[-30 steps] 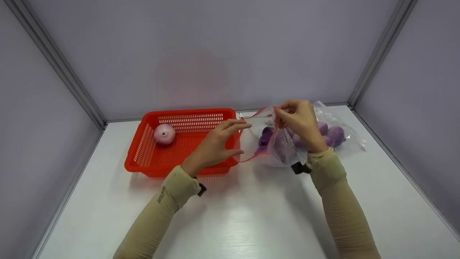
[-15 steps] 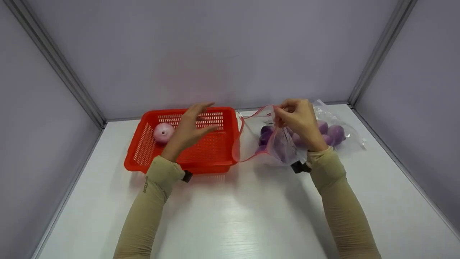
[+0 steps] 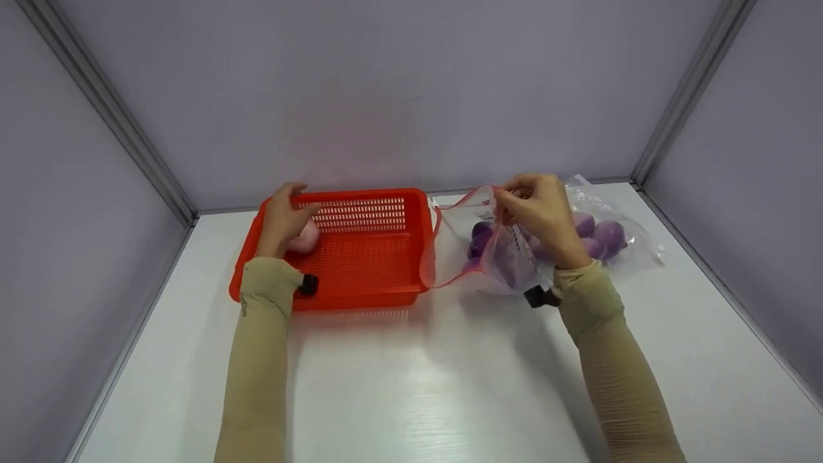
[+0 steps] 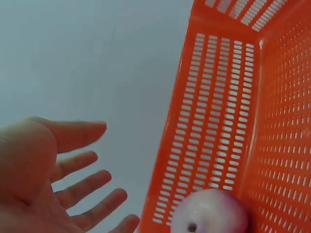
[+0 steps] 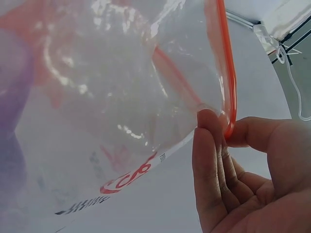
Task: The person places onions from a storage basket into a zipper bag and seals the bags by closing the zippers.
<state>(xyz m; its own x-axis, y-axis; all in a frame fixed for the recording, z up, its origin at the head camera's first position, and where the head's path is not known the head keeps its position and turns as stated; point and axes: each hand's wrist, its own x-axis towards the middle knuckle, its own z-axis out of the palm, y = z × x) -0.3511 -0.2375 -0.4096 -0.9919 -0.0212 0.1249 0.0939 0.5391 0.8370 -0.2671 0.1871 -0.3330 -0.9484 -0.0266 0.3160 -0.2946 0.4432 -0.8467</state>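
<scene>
My left hand (image 3: 281,222) hovers over the left side of the red basket (image 3: 360,299), fingers spread and holding nothing. Partly behind it lies a pinkish-white onion (image 3: 305,239) inside the basket; in the left wrist view the onion (image 4: 211,213) sits against the slotted wall, apart from the fingers. My right hand (image 3: 540,209) pinches the red-edged rim of a clear zip bag (image 3: 443,257), whose mouth gapes toward the basket. Several purple, rounded vegetables (image 3: 481,244) show in and behind the bag; their exact kind is unclear. The right wrist view shows thumb and fingertips on the bag's red zip strip (image 5: 228,73).
To the right, more purple, rounded vegetables (image 3: 607,236) lie with another clear plastic bag (image 3: 643,239) on the white table (image 3: 411,386). Grey panels (image 3: 411,96) wall the table at the back and both sides. The basket's right end stands against the bag's mouth.
My left hand has moved left, away from the bag's mouth, across the basket to the onion. The right hand keeps its pinch on the bag rim in nearly the same place.
</scene>
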